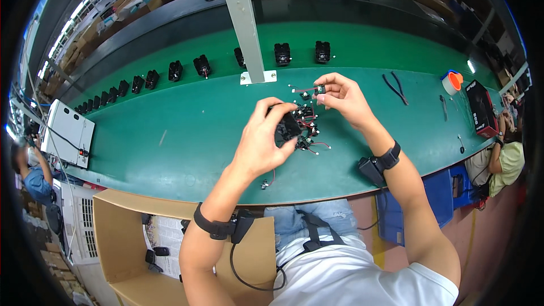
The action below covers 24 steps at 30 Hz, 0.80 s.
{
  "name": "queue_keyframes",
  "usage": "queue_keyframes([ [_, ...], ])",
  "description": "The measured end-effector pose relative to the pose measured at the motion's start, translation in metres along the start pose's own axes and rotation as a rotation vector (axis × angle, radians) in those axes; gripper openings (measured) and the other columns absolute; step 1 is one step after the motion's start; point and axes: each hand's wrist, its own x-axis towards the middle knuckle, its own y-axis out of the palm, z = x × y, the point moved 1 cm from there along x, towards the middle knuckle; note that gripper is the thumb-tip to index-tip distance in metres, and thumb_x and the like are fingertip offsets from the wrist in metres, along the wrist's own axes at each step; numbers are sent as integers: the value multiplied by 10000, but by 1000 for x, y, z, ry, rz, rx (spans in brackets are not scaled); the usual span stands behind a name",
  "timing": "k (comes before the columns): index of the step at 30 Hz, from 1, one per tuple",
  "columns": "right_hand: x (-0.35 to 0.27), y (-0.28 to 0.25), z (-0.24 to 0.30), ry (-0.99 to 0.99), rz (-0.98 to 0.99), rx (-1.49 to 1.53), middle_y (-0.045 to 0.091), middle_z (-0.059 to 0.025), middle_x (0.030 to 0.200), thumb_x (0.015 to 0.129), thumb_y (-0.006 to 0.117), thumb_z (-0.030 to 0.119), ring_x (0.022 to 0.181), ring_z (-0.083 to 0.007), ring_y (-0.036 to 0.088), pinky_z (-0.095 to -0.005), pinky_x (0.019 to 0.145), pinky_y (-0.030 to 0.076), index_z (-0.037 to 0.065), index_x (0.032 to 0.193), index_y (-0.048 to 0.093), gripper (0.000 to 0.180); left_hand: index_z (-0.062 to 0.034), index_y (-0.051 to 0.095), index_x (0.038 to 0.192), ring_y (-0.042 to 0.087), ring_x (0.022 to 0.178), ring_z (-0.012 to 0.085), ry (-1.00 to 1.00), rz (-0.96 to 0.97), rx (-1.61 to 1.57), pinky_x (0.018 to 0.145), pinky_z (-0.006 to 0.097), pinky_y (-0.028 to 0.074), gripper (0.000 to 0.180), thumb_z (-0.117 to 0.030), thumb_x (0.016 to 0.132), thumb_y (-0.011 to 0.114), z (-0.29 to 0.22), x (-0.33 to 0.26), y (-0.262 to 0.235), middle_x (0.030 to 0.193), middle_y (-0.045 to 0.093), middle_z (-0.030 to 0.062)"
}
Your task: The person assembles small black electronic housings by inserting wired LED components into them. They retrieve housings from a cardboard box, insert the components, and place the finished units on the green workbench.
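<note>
Over the middle of the green bench, my left hand (255, 139) grips a black plastic housing (288, 128), fingers on top and thumb at its near side. My right hand (347, 101) pinches a small circuit board (320, 89) between thumb and fingertips, just to the right of the housing and apart from it. Thin leads with a white connector (293, 90) trail from this board to the left. Beneath and beside the housing lies a heap of similar wired boards (309, 114), partly hidden by my left hand. One loose wired piece (265, 185) rests nearer the bench edge.
A grey post (241, 17) rises from the bench. Behind it, several black assembled units (282, 54) line a green strip. Pliers (395, 88), tweezers (443, 107), an orange-and-white roll (451, 83) and a black box (481, 107) lie right. A cardboard box (122, 238) stands lower left; people sit both sides.
</note>
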Motion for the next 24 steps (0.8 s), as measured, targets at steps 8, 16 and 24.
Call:
queue_keyframes([
  [8,-24,30,12,-183,142,-196,656,-53,1015,899,677,66,844,-115,641,-258,781,563,1,1223,675,330,-55,615,1210,589,1128,385,13,52,40,914,445,532,554,-59,683,788,-7,-1,16,1314,491,181],
  [16,-27,28,19,-271,83,-478,653,-65,936,855,677,50,752,-104,613,-253,656,514,17,1217,694,364,-47,591,1267,579,1116,381,109,34,337,906,450,532,649,-30,652,800,-18,1,18,1309,489,177],
  [24,-25,28,7,-211,-17,-182,694,-73,987,850,684,21,805,-90,637,-239,684,513,-29,1061,639,222,-71,500,1413,577,1143,377,115,56,159,924,428,533,825,-15,653,816,-21,0,25,1310,491,177],
])
